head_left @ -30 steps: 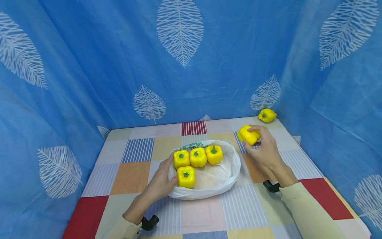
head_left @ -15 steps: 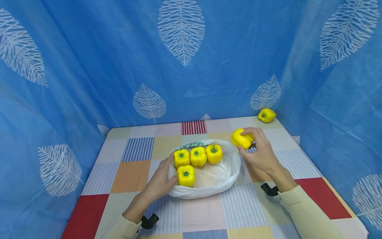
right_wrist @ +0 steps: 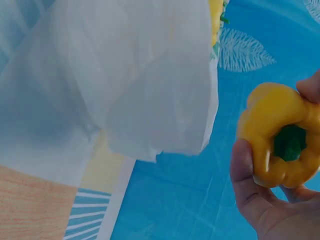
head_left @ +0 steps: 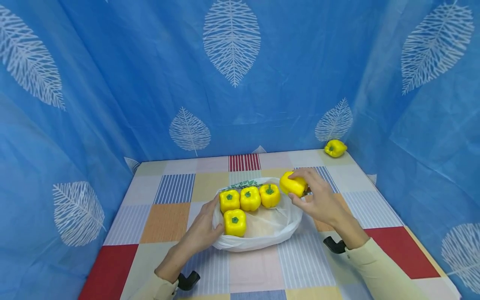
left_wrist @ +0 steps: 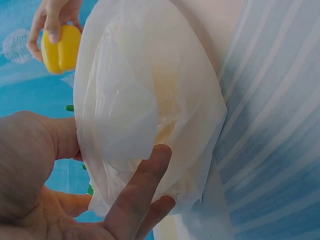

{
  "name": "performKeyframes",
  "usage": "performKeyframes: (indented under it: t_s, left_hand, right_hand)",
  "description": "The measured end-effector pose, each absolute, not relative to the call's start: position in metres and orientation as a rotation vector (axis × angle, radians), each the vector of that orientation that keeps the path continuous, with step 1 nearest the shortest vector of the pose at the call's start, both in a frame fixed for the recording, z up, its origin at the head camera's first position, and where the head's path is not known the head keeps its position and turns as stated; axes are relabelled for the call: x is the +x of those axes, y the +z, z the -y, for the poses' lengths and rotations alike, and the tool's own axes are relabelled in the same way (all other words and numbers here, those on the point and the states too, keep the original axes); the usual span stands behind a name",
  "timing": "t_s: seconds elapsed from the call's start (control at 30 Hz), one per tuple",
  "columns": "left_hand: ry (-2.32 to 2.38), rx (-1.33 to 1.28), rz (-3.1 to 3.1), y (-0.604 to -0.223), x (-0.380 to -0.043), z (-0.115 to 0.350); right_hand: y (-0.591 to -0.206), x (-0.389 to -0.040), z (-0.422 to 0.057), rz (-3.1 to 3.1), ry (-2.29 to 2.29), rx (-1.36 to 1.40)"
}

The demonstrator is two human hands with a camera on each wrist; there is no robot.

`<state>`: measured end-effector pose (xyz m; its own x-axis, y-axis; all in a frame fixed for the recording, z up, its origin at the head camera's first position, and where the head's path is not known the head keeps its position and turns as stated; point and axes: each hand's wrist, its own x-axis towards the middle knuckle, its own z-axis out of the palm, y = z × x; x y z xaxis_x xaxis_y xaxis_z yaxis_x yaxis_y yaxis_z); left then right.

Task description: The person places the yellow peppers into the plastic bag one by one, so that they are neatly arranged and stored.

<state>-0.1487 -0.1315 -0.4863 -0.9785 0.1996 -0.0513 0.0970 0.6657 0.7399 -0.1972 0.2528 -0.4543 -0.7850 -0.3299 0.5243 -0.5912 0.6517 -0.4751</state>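
Observation:
A white plastic bag (head_left: 275,239) stands with its mouth spread open on the table in the head view. Inside, along its left and far sides, sit several yellow bell peppers (head_left: 250,198) with their green stems up. My left hand (head_left: 202,227) grips the bag's left rim; in the left wrist view its fingers (left_wrist: 137,200) lie against the bag's outside and the thumb passes behind the rim. Above the bag's right rim, my right hand (head_left: 318,198) holds another yellow bell pepper (head_left: 292,184) between thumb and fingers. Its stem hollow faces the right wrist camera.
One more yellow bell pepper (head_left: 335,148) lies on its side in the far right corner. A patchwork-patterned cloth (head_left: 165,223) covers the table. Blue curtains (head_left: 150,75) with white leaf prints hang behind and at both sides.
My right hand has carried its bell pepper left and slightly nearer, from beyond the bag's right side to over its right rim. The left hand and the bag stay about where they were.

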Motion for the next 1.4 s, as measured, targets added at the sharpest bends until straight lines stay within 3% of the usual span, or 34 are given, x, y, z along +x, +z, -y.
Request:
performKeyframes:
  t_s: [1.4]
  left_hand:
    - [1.176,0.183,-2.754,-0.479,-0.151,0.121]
  right_hand:
    - [-0.452,-0.18,-0.197,2.95,0.798,0.97]
